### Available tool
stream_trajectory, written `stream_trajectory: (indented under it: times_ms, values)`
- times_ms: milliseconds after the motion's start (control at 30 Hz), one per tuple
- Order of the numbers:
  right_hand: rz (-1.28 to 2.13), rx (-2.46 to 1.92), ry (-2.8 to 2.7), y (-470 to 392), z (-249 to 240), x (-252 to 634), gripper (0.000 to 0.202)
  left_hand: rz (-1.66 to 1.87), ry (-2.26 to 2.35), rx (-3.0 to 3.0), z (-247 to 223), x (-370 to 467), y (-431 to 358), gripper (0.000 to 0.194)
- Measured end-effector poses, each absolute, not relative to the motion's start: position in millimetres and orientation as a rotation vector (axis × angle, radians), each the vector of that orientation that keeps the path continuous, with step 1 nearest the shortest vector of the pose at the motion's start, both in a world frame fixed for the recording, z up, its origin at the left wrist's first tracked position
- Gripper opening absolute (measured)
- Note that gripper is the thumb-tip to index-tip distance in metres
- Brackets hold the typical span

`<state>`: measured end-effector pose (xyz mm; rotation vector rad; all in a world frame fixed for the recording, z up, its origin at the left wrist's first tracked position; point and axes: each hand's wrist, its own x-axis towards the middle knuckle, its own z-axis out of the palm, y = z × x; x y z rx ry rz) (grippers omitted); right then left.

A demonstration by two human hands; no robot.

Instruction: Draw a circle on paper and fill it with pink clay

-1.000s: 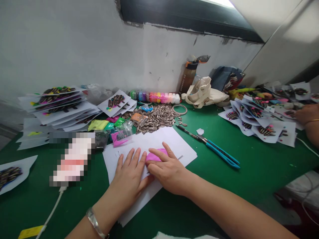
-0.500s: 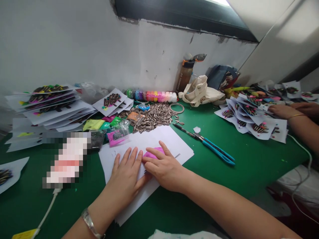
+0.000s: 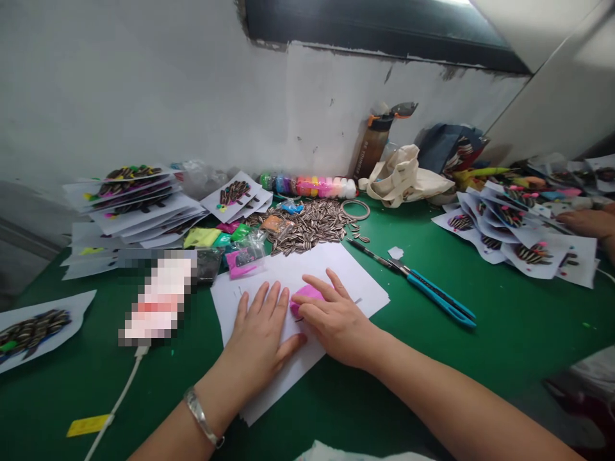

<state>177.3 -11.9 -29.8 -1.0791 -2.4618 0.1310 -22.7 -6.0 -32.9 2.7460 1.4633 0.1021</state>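
Note:
My left hand (image 3: 262, 330) lies flat on the left part of a stack of white paper (image 3: 353, 269), fingers spread and thumb pointing right. Just right of it, my right hand (image 3: 339, 314) rests over a flattened patch of pink modelling clay (image 3: 306, 296). Its fingers are stretched out, some touching the clay and others lifted a little. Part of the clay is hidden under those fingers. Short dark marks show on the sheet beside both hands. Beyond the paper are a bag of pink clay (image 3: 245, 262) and a heap of striped sunflower seeds (image 3: 312, 227).
Blue-handled scissors or cutter (image 3: 442, 298) and a pen (image 3: 369, 251) lie to the right. Seed-decorated sheets are stacked at left (image 3: 144, 214) and right (image 3: 528, 250). A blurred-out object with a white cable (image 3: 120, 394) lies left. Another person's hand (image 3: 583, 221) is at far right.
The camera view has turned slightly left. My left thumb now shows apart from my right hand, and some right fingers are raised more over the pink clay.

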Motion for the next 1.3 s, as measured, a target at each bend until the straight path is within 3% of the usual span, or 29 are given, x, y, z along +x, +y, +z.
stream_trajectory:
  times_ms: [433, 1000, 1300]
  values:
    - [0.016, -1.031, -2.548, -11.8, -29.8, 174.3, 0.015, 0.110, 1.477, 2.705, -29.0, -21.1, -7.2, 0.064]
    - [0.178, -1.022, -2.529, -10.7, -29.9, 173.1, 0.016, 0.079, 1.477, 2.680, -25.8, -19.9, -7.6, 0.067]
    - [0.228, -1.231, -2.151, 3.8, -25.1, 193.4, 0.017, 0.088, 1.467, 2.668, -23.7, -20.7, -8.0, 0.066]
